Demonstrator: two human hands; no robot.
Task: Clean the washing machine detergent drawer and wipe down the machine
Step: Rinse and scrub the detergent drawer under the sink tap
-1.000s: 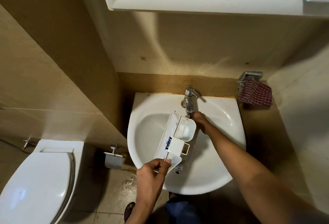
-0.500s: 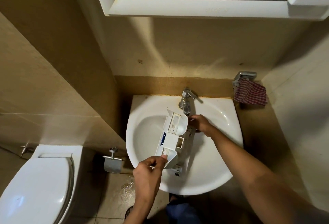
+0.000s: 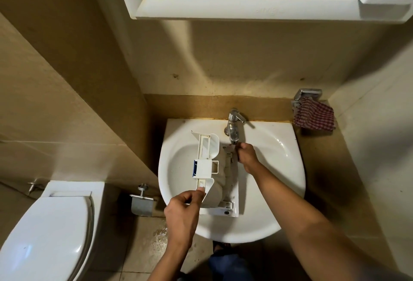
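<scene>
A white detergent drawer [image 3: 206, 164] with a small blue insert lies lengthwise over the white sink [image 3: 279, 164], its underside turned up to the right. My left hand [image 3: 184, 208] pinches the drawer's near end between thumb and fingers. My right hand [image 3: 247, 154] grips the drawer's far end just below the spout of the chrome tap [image 3: 233, 124]. I cannot tell whether water runs from the tap.
A red checked cloth [image 3: 314, 114] hangs from a chrome holder on the wall right of the sink. A white toilet [image 3: 44, 233] stands at lower left, with a metal paper holder [image 3: 142, 202] between it and the sink. A mirror cabinet [image 3: 245, 1] hangs overhead.
The drawer has tipped over toward the right, showing more of its underside, and its far end has swung left of the tap. Both hands kept their hold.
</scene>
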